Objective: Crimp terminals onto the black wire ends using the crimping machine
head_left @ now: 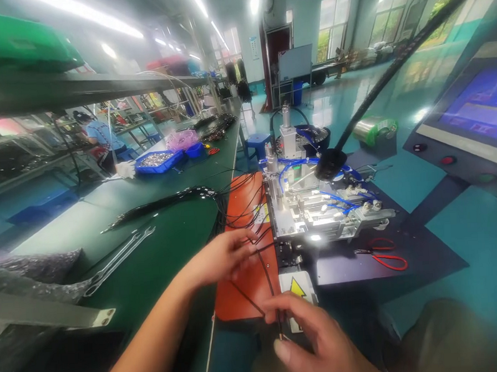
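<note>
A thin black cable (pixel 266 267) runs between my two hands above an orange-red board (pixel 246 297). My left hand (pixel 227 256) has its fingers bent around the cable's upper part, beside the bundle of black cables (pixel 243 205) on the board. Lower down, my right hand (pixel 310 332) grips the same cable close to its metal-tipped end, thumb and forefinger on either side of it. Right of the board stands a bench machine (pixel 303 205) with metal slides, cylinders and blue air tubes. Red-handled cutters (pixel 388 262) lie on its dark base plate.
On the green bench mat lie wrenches (pixel 123 259) and more black cables (pixel 161 204). A blue tray (pixel 159 161) of small metal parts sits farther back. A control screen (pixel 477 102) stands at right, and a black flexible arm (pixel 376 85) crosses above the machine. A co-worker (pixel 102 135) sits at left.
</note>
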The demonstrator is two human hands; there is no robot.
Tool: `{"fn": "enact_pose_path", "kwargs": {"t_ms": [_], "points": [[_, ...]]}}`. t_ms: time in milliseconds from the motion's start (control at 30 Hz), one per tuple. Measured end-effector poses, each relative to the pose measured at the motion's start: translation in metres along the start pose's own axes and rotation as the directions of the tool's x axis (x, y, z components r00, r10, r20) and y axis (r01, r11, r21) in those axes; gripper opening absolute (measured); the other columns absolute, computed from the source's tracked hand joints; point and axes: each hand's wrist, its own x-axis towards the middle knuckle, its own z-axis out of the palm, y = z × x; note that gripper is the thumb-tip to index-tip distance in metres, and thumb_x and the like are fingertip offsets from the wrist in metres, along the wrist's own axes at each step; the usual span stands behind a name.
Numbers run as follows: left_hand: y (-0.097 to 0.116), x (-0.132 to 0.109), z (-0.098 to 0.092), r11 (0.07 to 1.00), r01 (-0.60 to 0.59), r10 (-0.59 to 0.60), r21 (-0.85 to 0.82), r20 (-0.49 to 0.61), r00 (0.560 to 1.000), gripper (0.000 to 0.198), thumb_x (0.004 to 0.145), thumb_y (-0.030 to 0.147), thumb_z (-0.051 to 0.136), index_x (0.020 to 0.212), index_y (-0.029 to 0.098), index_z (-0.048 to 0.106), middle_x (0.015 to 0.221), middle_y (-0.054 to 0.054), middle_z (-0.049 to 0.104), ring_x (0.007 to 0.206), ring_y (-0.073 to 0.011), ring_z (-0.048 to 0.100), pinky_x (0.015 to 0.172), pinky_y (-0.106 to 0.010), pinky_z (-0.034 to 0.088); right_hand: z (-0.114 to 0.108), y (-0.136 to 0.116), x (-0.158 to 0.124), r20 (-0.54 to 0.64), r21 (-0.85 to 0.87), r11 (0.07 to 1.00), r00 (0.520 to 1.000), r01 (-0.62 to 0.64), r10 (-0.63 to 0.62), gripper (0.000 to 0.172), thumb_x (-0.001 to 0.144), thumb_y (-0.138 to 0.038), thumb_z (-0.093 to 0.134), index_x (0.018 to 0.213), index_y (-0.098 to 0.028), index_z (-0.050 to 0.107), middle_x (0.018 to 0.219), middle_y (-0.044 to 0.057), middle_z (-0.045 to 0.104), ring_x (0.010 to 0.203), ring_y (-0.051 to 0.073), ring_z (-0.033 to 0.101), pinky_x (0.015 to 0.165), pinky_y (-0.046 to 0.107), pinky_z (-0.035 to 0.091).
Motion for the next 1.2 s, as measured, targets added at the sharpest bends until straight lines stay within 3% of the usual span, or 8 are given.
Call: {"fn": "enact_pose_path", "kwargs": {"t_ms": [133, 233, 333, 433, 567, 733, 867, 1200], "points": [[0.02, -0.016, 0.011, 0.833, -0.333, 0.353, 0.441, 0.04, 0.935, 0.022, 0.092, 0.018, 0.053, 0.105, 0.023, 0.07, 0.105, -0.007, 0.062, 0.096, -0.0203, 0.06, 0.085, -0.033, 0.05, -0.011, -0.002, -0.001, -0.005, 0.226, 0.974, 1.0, -0.026, 0.028, 0.029, 0.079, -0.012, 0.06, 0.106, -0.022, 0.063, 0.09, 0.003, 0.063, 0.089, 0.018, 0.059, 0.081, 0.031, 0.048], [0.032, -0.02, 0.026, 0.729, -0.494, 0.479, 0.474, 0.163, 0.863, 0.032, 0.085, 0.008, 0.058, 0.11, 0.025, 0.068, 0.119, -0.008, 0.058, 0.114, -0.0239, 0.054, 0.099, -0.038, 0.045, -0.016, -0.001, -0.003, -0.01, 0.383, 0.923, 0.999, -0.036, 0.044, 0.031, 0.081, -0.021, 0.067, 0.112, -0.022, 0.061, 0.093, 0.004, 0.062, 0.088, 0.017, 0.058, 0.081, 0.031, 0.048], [0.03, -0.012, 0.05, 0.739, -0.545, 0.495, 0.395, 0.23, 0.838, 0.024, 0.091, 0.013, 0.057, 0.111, 0.022, 0.066, 0.106, -0.006, 0.066, 0.099, -0.0198, 0.061, 0.088, -0.032, 0.049, -0.022, 0.001, -0.005, -0.065, 0.481, 0.875, 0.994, -0.048, 0.091, 0.035, 0.08, -0.027, 0.075, 0.111, -0.022, 0.061, 0.092, 0.002, 0.061, 0.083, 0.015, 0.059, 0.075, 0.029, 0.049], [0.014, 0.001, 0.077, 0.746, -0.52, 0.537, 0.416, 0.087, 0.839, 0.015, 0.095, 0.02, 0.052, 0.096, 0.018, 0.068, 0.086, -0.006, 0.066, 0.081, -0.0183, 0.061, 0.072, -0.029, 0.049, -0.03, 0.004, -0.005, -0.173, 0.545, 0.837, 0.971, -0.046, 0.167, 0.032, 0.081, -0.03, 0.076, 0.108, -0.022, 0.061, 0.088, 0.0, 0.06, 0.07, 0.012, 0.059, 0.059, 0.024, 0.048], [-0.008, 0.011, 0.103, 0.737, -0.492, 0.587, 0.463, -0.079, 0.806, 0.019, 0.097, 0.022, 0.048, 0.096, 0.017, 0.067, 0.081, -0.007, 0.063, 0.076, -0.0179, 0.059, 0.066, -0.028, 0.046, -0.039, 0.008, -0.002, -0.307, 0.558, 0.83, 0.921, -0.029, 0.238, 0.039, 0.081, -0.032, 0.075, 0.113, -0.022, 0.056, 0.087, 0.0, 0.063, 0.059, 0.01, 0.058, 0.049, 0.022, 0.045], [-0.02, 0.013, 0.109, 0.727, -0.489, 0.619, 0.482, -0.15, 0.771, 0.016, 0.097, 0.023, 0.048, 0.094, 0.018, 0.063, 0.079, -0.006, 0.062, 0.073, -0.0165, 0.058, 0.064, -0.027, 0.044, -0.048, 0.019, 0.0, -0.407, 0.412, 0.91, 0.885, -0.045, 0.227, 0.045, 0.082, -0.037, 0.074, 0.119, -0.023, 0.051, 0.088, 0.0, 0.063, 0.057, 0.011, 0.059, 0.046, 0.021, 0.044], [-0.023, 0.014, 0.11, 0.736, -0.463, 0.603, 0.494, -0.17, 0.779, 0.014, 0.096, 0.022, 0.048, 0.09, 0.018, 0.06, 0.078, -0.005, 0.061, 0.071, -0.0157, 0.056, 0.062, -0.026, 0.042, -0.056, 0.032, -0.006, -0.5, 0.199, 0.978, 0.851, -0.065, 0.158, 0.044, 0.087, -0.038, 0.068, 0.124, -0.024, 0.049, 0.088, -0.001, 0.058, 0.061, 0.011, 0.058, 0.048, 0.02, 0.045], [-0.024, 0.015, 0.111, 0.744, -0.455, 0.585, 0.489, -0.148, 0.797, 0.014, 0.097, 0.022, 0.046, 0.089, 0.019, 0.057, 0.079, -0.004, 0.058, 0.073, -0.0165, 0.055, 0.063, -0.027, 0.042, -0.059, 0.03, -0.011, -0.5, -0.201, 0.97, 0.866, -0.139, 0.02, 0.037, 0.095, -0.038, 0.055, 0.129, -0.022, 0.051, 0.09, 0.002, 0.059, 0.071, 0.013, 0.06, 0.066, 0.025, 0.052]]}}
